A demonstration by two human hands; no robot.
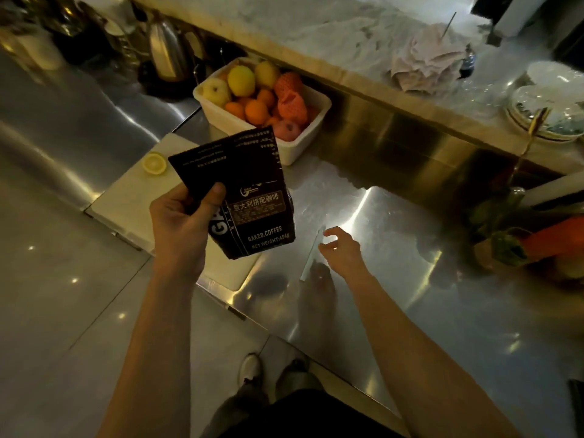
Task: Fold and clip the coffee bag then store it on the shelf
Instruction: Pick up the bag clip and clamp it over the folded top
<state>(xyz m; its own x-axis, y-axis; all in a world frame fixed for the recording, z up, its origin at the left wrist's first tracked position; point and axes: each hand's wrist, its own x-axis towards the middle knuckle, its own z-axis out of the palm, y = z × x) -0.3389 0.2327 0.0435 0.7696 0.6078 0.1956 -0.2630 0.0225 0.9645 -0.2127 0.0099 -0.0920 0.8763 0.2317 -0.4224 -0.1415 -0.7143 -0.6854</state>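
Dim, warm light glints off a brushed stainless-steel counter [395,279]. A raised pale marble ledge [300,30] runs behind it, fronted by a brassy gold panel [410,137]. Pale grey floor tiles [63,295] catch small ceiling-light reflections at left.

Bare steel counter [395,263] lies open right of the cutting board [132,203]; fruit tub [303,137] blocks behind

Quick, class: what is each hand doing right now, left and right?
Left hand: closed on the coffee bag, held up above the counter.
Right hand: open, holding nothing, fingers spread over the thin white clip lying on the counter.
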